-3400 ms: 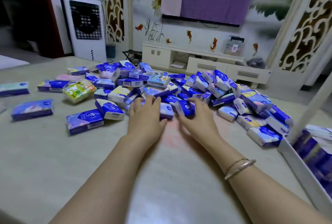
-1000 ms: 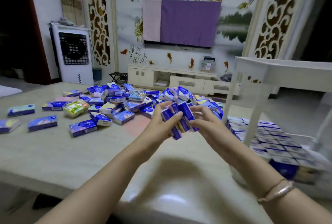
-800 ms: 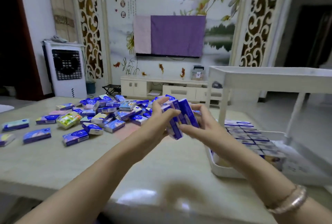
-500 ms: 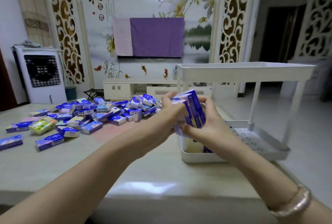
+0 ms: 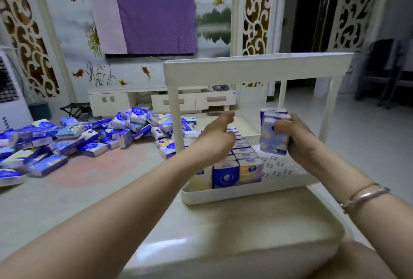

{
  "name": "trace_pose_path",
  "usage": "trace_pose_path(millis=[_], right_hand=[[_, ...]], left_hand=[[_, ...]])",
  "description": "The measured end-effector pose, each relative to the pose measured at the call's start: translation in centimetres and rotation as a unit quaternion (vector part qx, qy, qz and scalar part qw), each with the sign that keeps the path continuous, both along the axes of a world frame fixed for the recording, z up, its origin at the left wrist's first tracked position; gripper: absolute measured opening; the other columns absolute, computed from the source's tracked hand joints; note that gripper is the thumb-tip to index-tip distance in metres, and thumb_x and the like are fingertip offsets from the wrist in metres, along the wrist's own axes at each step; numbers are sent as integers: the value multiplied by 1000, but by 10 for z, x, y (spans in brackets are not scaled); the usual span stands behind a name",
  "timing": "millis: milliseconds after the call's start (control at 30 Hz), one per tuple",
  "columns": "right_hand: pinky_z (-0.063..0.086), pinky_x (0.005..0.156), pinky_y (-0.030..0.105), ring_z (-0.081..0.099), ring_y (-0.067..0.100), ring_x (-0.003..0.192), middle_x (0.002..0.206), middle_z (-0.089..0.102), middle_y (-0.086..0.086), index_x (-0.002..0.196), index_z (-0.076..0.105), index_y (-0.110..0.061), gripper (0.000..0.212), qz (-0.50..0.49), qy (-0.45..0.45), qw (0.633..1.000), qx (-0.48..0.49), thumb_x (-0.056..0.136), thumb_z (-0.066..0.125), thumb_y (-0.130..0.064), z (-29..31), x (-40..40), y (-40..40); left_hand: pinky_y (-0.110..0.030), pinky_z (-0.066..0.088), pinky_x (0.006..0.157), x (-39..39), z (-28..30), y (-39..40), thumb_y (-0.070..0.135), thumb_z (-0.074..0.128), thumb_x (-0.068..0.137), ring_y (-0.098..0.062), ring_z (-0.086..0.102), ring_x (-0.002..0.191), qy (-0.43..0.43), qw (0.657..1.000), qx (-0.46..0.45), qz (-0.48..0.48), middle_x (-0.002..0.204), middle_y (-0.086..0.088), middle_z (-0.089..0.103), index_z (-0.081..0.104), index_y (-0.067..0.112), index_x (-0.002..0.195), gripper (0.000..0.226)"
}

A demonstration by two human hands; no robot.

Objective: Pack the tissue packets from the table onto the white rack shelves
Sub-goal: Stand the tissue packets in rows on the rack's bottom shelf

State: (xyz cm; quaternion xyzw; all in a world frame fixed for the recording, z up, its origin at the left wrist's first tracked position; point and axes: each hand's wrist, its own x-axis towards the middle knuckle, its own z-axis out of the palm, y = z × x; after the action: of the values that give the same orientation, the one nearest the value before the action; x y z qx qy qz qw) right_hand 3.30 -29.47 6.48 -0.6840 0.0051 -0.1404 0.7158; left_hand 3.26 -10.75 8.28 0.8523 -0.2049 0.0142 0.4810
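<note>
Right hand [image 5: 300,142] grips a stack of tissue packets [image 5: 273,132] (fingers clamped) above the white rack [image 5: 252,67] lower shelf; left hand [image 5: 215,139] hovers, fingers loosely curled, holding nothing.

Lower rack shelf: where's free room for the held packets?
Free: perforated floor right of the packed rows, below the right hand gripping the bundle. Crowded: shelf's left side, where the left hand hovers.
</note>
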Motion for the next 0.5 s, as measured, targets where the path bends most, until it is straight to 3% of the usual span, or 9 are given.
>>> trace_pose_path(millis=[33,100,200,300,400,500], right_hand=[[49,62,30,59,20,68,85,60,9,113,46,-7,49,-8,15,1000,1,66,60,-8,-3,12,-8],[50,62,31,59,21,71,91,59,12,116,44,-6,43,-18,52,998,-13,76,59,-1,-13,37,-20],[48,53,25,58,21,69,86,59,11,114,48,-2,55,-7,93,994,-54,61,60,-4,-28,70,-24],[46,60,30,57,22,73,87,59,11,104,49,-9,30,9,113,990,-81,79,54,6,-40,97,-22],[49,70,29,61,20,88,104,62,10,117,49,-11,34,60,130,978,-149,86,55,2,-49,107,-19],[53,69,21,63,13,91,104,65,3,117,50,-18,34,102,146,961,-214,89,59,-1,-56,105,-20]], left_hand=[[-27,48,80,9,-4,-3,1,33,91,-7,53,110,-14,999,27,22,150,9,34,31,27,146,61],[-35,44,99,30,-14,-9,5,35,93,-21,47,126,-55,993,94,42,152,3,32,32,23,146,57],[-41,28,112,56,-29,-16,18,38,98,-27,37,134,-99,968,219,68,151,-3,34,34,18,145,47],[-48,25,112,73,-41,-22,30,32,100,-28,37,132,-93,939,317,91,146,-6,40,44,15,135,40],[-51,30,107,83,-53,-23,35,27,99,-29,43,124,-104,920,363,100,131,-7,50,51,15,120,37],[-52,30,107,86,-56,-23,35,26,99,-29,42,125,-107,922,357,101,129,-6,51,51,15,120,38]])
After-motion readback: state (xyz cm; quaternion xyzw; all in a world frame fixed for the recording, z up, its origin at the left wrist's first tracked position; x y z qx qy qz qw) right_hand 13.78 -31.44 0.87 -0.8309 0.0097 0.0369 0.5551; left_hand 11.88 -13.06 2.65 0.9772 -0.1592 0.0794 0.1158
